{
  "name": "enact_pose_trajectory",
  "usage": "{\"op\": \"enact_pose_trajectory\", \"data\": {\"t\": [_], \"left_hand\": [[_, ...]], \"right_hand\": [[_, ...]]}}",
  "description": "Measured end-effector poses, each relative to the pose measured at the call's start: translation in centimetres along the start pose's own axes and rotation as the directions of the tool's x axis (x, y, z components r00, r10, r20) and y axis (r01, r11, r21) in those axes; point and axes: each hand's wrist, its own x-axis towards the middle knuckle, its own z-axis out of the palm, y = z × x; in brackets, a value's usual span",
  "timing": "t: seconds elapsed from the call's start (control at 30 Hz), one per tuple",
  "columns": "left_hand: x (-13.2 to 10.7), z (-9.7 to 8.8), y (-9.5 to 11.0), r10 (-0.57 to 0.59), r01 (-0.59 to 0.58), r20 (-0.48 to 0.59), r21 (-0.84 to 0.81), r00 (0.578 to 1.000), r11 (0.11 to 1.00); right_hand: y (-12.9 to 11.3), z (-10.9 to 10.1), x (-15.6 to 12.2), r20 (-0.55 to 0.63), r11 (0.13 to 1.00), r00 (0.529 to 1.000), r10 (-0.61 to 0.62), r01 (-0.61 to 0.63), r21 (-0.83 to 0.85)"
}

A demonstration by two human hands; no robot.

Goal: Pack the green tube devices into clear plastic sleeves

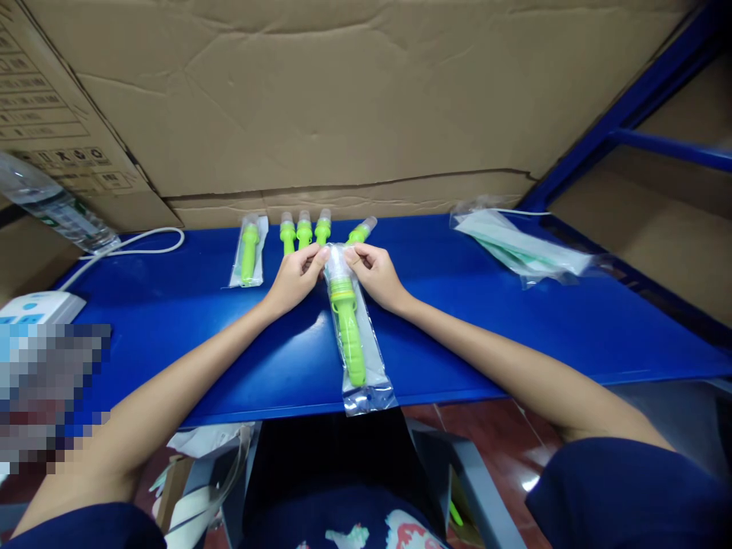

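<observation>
Dark blue sleeves and a patterned lap fill the bottom edge, nearest the lens. Cardboard sheets (354, 99) back the whole scene. Blue shelf (515, 320) runs across the middle — both forearms reach over it. Stack of empty clear bags (523, 245) lies far right on the shelf, well apart from the hands. Clear plastic bottle (54, 206) lies tilted at the far left, a white cable (134, 245) beside it.

Clear bag (357, 335) lies lengthwise at centre, its near end hanging over the shelf's front edge; green tool (348, 328) sits inside it. Left hand (294, 278) and right hand (374, 274) pinch the bag's far end from either side — fingers together, clamped on the plastic.

Another bagged green tool (249, 252) lies left of the hands. Four loose green tools (305, 231) stand in a row just behind the hands, close together, the rightmost one tilted.
</observation>
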Motion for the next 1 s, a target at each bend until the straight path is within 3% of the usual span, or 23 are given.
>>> {"op": "enact_pose_trajectory", "data": {"t": [0.27,0.5,0.83,0.9,1.0], "left_hand": [[0.2,0.4,-0.3,-0.132,0.141,0.066,-0.172,0.989,0.975],[0.1,0.5,-0.6,-0.195,0.253,0.214,-0.289,0.957,0.923],[-0.8,0.9,1.7,-0.218,0.374,0.48,-0.257,0.849,0.891],[-0.9,0.9,2.0,-0.23,0.38,0.464,-0.263,0.856,0.887],[-0.8,0.5,2.2,-0.209,0.323,0.361,-0.293,0.909,0.9]], "right_hand": [[-0.6,0.1,-0.3,0.018,0.986,0.996,0.09,-0.092,0.136],[-1.1,0.0,-0.4,-0.004,0.99,0.997,0.076,-0.075,0.12],[-1.6,-0.7,0.0,-0.232,0.999,0.973,0.012,0.0,0.052],[-1.5,-0.9,0.1,-0.206,0.998,0.978,0.017,-0.004,0.063],[-1.5,-1.1,0.0,-0.065,0.992,0.995,0.07,-0.063,0.111]]}}
